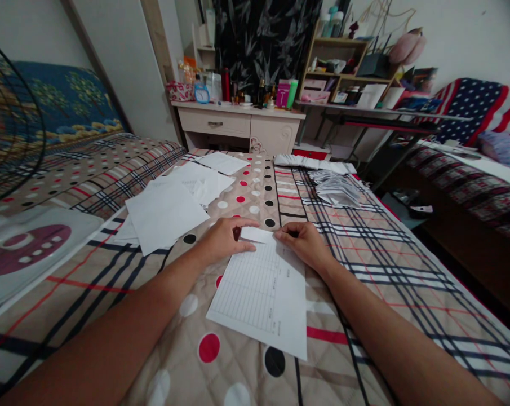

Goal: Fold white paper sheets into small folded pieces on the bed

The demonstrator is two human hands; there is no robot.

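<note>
A printed sheet of paper (255, 293) with a ruled table lies on the bedspread in front of me, its far end folded over into a narrow blank flap (258, 234). My left hand (227, 239) grips the flap's left end, index finger along the far edge and thumb on the near side. At the right end, my right hand (303, 241) pinches the fold between thumb and curled fingers. Beyond my left hand is a loose pile of white sheets (165, 211). Farther off on the right lies a heap of folded paper strips (335, 189).
The patterned bedspread (187, 366) lies under everything. A white package (39, 248) with a purple print rests at left, near a fan's wire guard (13, 118). A white cabinet (214, 124) and a desk with shelves (385, 111) stand beyond the bed.
</note>
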